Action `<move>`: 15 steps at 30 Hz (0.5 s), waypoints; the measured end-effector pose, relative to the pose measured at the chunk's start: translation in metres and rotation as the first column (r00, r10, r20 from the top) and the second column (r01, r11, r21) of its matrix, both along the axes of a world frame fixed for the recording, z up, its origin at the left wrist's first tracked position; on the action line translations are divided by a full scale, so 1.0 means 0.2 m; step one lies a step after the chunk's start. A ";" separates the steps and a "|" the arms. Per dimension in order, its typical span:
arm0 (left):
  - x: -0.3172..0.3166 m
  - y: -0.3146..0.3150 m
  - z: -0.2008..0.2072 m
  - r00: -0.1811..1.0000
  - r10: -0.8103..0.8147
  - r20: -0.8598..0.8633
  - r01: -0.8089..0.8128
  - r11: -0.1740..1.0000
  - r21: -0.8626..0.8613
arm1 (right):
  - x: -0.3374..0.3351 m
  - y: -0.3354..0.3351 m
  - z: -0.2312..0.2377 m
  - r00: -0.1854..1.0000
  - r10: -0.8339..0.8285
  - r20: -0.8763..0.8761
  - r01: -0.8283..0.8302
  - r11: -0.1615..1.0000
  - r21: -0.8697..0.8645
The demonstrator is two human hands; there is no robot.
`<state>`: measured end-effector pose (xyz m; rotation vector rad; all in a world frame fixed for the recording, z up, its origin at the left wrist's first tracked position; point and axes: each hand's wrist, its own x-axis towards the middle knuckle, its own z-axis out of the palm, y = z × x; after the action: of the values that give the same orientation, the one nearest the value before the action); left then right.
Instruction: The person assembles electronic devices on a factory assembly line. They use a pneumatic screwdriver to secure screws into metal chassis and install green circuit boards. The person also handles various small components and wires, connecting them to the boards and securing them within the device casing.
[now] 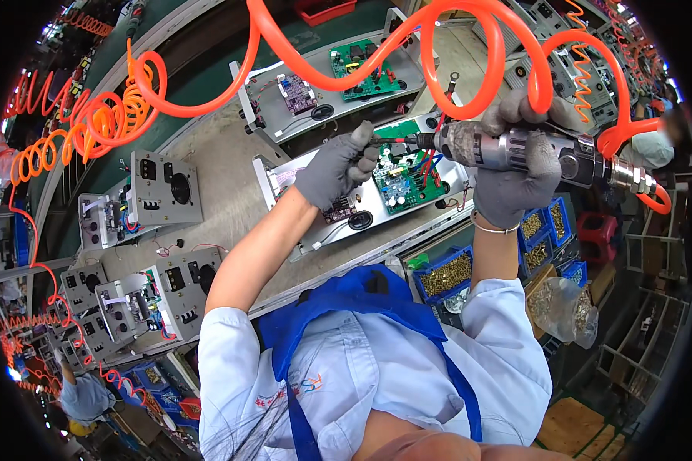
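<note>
My right hand [519, 173], in a grey glove, is wrapped round a pneumatic screwdriver [494, 147] held nearly level with its bit to the left. An orange coiled air hose [663, 201] joins its right end. My gloved left hand [338, 170] has its fingers pinched together at the tip of the bit [396, 141]; anything small between them is hidden. Beneath both hands lies a grey metal chassis [327, 240] with a green circuit board [404, 192], red and blue wires and a black oval grommet [360, 220]. My left hand partly covers a smaller dark board.
Another chassis [265, 92] with boards stands just beyond. More grey metal units [165, 188] line the bench at left. Blue bins [447, 275] of brass-coloured fasteners sit near my right arm. Orange hose loops [469, 100] hang low overhead. A person [84, 396] works at far lower left.
</note>
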<state>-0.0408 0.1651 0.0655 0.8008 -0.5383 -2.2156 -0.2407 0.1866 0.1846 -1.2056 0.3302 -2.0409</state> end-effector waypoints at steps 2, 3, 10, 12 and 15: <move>-0.04 0.02 0.04 0.987 0.065 0.146 -0.058 0.997 -0.050 | 0.00 -0.01 -0.01 0.999 0.035 -0.001 -0.035 0.999 -0.036; -0.04 0.02 0.02 0.988 0.073 0.136 -0.081 0.995 0.054 | 0.00 0.00 -0.02 0.999 0.034 -0.019 -0.034 0.999 -0.016; -0.01 -0.12 -0.16 0.517 0.292 0.805 0.244 0.851 -0.465 | -0.01 0.00 -0.09 0.899 0.046 -0.435 0.036 0.983 0.178; -0.04 -0.17 -0.13 0.296 0.375 0.878 0.475 0.740 -0.476 | 0.01 0.00 -0.09 0.782 -0.055 -0.621 0.171 0.977 0.129; -0.05 -0.24 -0.19 0.132 0.237 0.963 0.625 0.734 -0.266 | 0.02 -0.05 -0.17 0.662 -0.177 -0.728 0.346 0.934 0.087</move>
<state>-0.0509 0.1174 0.0283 1.8217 -2.0877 -1.0714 -0.2364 0.1760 0.1508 -1.8584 1.1389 -1.5969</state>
